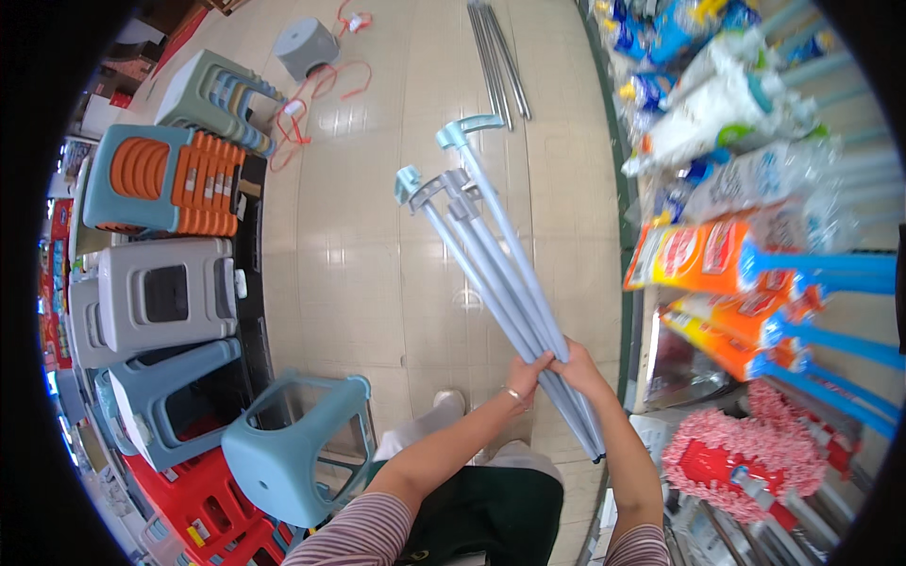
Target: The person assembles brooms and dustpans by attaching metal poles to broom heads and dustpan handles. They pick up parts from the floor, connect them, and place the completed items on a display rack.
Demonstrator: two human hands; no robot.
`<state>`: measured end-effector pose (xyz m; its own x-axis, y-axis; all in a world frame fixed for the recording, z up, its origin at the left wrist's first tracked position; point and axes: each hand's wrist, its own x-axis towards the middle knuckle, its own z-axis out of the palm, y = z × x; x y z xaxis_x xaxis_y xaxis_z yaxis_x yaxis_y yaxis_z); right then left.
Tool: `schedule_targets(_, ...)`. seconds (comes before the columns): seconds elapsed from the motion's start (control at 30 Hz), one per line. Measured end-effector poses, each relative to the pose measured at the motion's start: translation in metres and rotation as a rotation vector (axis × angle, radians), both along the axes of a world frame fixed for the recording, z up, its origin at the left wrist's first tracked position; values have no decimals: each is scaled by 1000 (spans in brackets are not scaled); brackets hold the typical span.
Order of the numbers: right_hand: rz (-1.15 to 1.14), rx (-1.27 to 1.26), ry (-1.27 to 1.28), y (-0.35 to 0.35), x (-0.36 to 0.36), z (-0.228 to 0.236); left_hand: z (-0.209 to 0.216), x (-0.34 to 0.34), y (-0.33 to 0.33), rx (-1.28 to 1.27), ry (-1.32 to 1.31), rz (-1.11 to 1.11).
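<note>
My left hand (528, 377) and my right hand (579, 368) are closed side by side around the lower part of a folded stand (502, 283). It is a bundle of long grey-blue tubes. Grey and light-blue plastic fittings sit at its far end, one of them a curved hook-like arm (470, 128). The bundle tilts away from me toward the left, above the tiled floor. Its near ends stick out below my right hand. My palms and the undersides of my fingers are hidden.
Stacked plastic stools (170, 274) line the left side, with a loose blue stool (283, 462) near my left arm. A grey stool (304, 47), red ribbon (300, 113) and metal poles (498, 61) lie ahead on the floor. Packaged mops (698, 259) and a pink mop head (731, 462) crowd the right.
</note>
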<state>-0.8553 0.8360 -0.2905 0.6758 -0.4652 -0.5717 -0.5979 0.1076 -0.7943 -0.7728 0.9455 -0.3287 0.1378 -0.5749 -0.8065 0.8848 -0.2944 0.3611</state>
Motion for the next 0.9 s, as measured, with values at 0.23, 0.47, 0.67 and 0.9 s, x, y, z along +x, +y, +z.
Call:
schedule_targets(0.23,178,-140,-113,-67,154,225,222,150,-78,-163,12,108)
schedule_targets(0.47,350,-232,-125,-152,285,303,290,291,-160,-186,19,187)
schedule_targets(0.67,389,-219,-228,-223,408,304,320,433,-245,-140,-43,289)
schedule_targets(0.9,67,-125,69,-308,571,353,336,592,-352,-50,8,227)
